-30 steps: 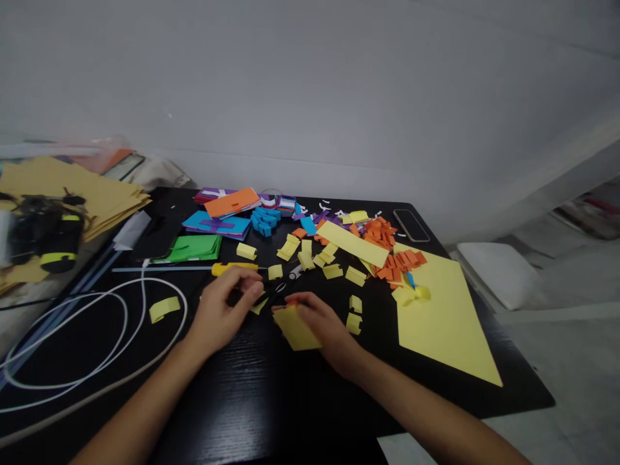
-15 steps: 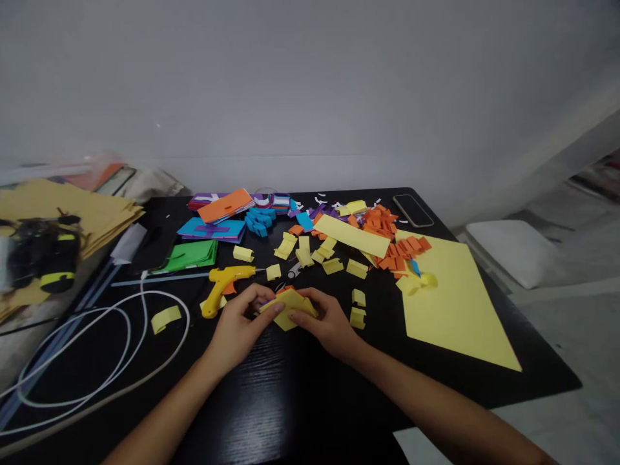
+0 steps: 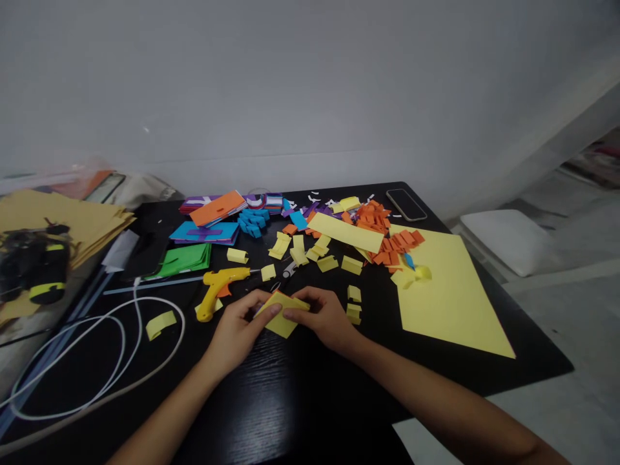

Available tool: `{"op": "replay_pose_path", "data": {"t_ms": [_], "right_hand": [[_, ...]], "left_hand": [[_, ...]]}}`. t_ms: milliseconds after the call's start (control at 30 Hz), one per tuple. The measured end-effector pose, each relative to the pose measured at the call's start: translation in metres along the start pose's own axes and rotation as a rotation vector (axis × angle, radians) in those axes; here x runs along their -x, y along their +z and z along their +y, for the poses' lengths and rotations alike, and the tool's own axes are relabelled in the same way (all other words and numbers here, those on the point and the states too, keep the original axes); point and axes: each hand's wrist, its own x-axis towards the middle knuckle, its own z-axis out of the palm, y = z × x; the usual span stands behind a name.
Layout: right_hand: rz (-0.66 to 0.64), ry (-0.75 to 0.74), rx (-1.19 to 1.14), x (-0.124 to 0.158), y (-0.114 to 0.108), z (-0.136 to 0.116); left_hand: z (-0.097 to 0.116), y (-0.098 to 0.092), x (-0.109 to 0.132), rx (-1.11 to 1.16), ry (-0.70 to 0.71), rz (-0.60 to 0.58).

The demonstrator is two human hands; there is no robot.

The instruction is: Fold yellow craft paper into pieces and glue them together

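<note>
- Hands: the yellow paper (image 3: pixel 285 325) is being pinched between 2 hands, its left side by the left hand (image 3: pixel 237 330) and its right side by the right hand (image 3: pixel 330 316). The hands are being held close together, and the 2 thumbs are being laid on the near face (the fingers behind are being partly hidden, so their exact grip cannot be told).
- Position: the yellow paper is being held tilted above the near middle of the black table (image 3: pixel 314 413); whether the tabletop is being touched cannot be told.
- Step in hand: the paper is apparently being folded or squared up, as judged from the thumb placement.
- Next move: even thumb pressure and well-matched edges are probably being called for.
- Surroundings: the yellow glue gun (image 3: pixel 225 278) is being left lying beyond the left hand, near the green packet (image 3: pixel 186 259). Small folded yellow pieces (image 3: pixel 351 265) are being spread beyond the hands. To the right, the large yellow sheet (image 3: pixel 445 303) is being partly covered by orange pieces (image 3: pixel 404 241).
</note>
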Motion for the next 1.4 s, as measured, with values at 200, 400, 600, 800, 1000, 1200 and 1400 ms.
{"op": "replay_pose_path", "data": {"t_ms": [200,400,600,800,1000,1200,1400], "right_hand": [[-0.003,0.002,0.038,0.0,-0.002,-0.001],[0.016,0.011,0.031,-0.001,-0.004,-0.004],[0.004,0.058,-0.036,0.0,-0.002,-0.006],[-0.014,0.114,-0.1,0.001,-0.001,-0.012],[-0.029,0.109,-0.107,0.0,-0.002,-0.009],[-0.042,0.075,-0.135,0.0,-0.003,-0.008],[-0.075,-0.067,-0.218,0.0,-0.002,-0.006]], "left_hand": [[0.003,0.0,-0.001,0.004,-0.007,-0.015],[0.0,0.001,-0.001,0.047,-0.035,-0.027],[-0.002,0.004,-0.001,0.17,-0.059,0.0],[-0.001,0.004,0.0,0.19,-0.056,-0.032],[-0.003,0.004,0.001,0.207,-0.056,-0.044],[-0.005,0.001,0.001,0.064,0.047,-0.017],[-0.001,-0.003,0.003,-0.005,0.393,0.083]]}}
